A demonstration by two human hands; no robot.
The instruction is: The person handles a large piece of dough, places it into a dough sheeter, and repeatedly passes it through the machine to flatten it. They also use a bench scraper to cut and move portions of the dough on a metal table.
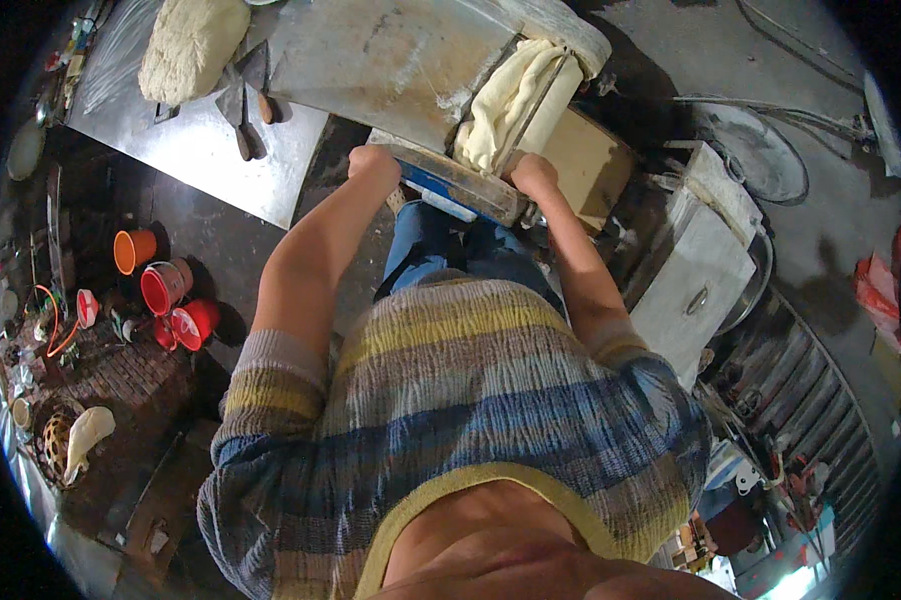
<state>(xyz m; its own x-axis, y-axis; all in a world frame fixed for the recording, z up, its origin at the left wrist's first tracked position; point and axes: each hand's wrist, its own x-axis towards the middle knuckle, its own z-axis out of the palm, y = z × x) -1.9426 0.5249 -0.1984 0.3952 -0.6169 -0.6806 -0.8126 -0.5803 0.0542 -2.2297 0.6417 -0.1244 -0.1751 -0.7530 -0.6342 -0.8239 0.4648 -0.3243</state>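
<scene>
Before me is a dough-rolling machine with a flat metal feed table [390,60] and a worn side frame [458,184]. Folded pale dough [506,97] lies along its rollers, and a smooth strip of dough [551,105] shows beyond a thin dark bar. My left hand [376,166] is curled at the near left corner of the machine; its fingertips are hidden. My right hand [534,177] is curled at the near end of the bar, close to the dough's lower edge. Whether either hand grips anything cannot be made out.
A large dough lump [191,49] rests on the metal worktable [217,161] at left, beside two scrapers [232,105] [255,71]. A cardboard box [589,161] stands beyond the rollers. Buckets [166,286] are on the left floor; a grey metal housing [694,277] stands at right.
</scene>
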